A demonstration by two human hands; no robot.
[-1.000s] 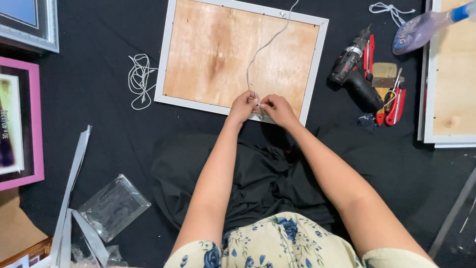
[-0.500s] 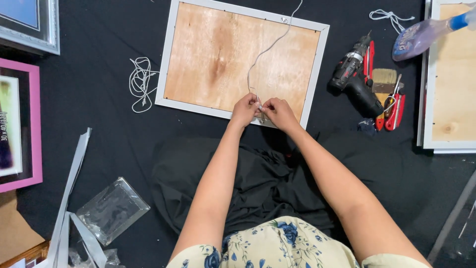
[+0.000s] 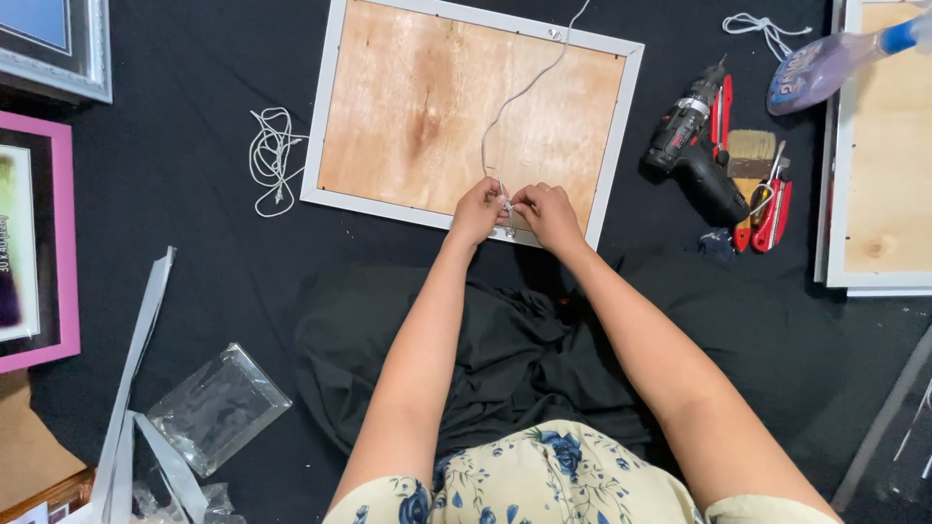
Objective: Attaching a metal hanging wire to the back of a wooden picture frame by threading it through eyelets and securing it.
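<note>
A thin white cord (image 3: 524, 92) runs slack across the wooden back of a white frame (image 3: 330, 116), face down on black cloth. Left hand (image 3: 477, 211) and right hand (image 3: 549, 215) meet at the near edge, both pinching the cord's end.

We saw a black cloth-covered floor (image 3: 214, 252) carrying everything. A white picture frame (image 3: 470, 116) lay on it face down, its plywood back up. To its left lay a loose coil of white cord (image 3: 272, 155); further left, a pink frame (image 3: 39, 243) and a silver frame (image 3: 58, 44). To the right lay a cordless drill (image 3: 694, 141), a paintbrush (image 3: 752, 155), red-handled tools (image 3: 772, 209), a spray bottle (image 3: 825, 63) and another face-down frame (image 3: 879, 146). Clear plastic wrap (image 3: 218, 408) and grey strips (image 3: 141, 359) lay lower left.
</note>
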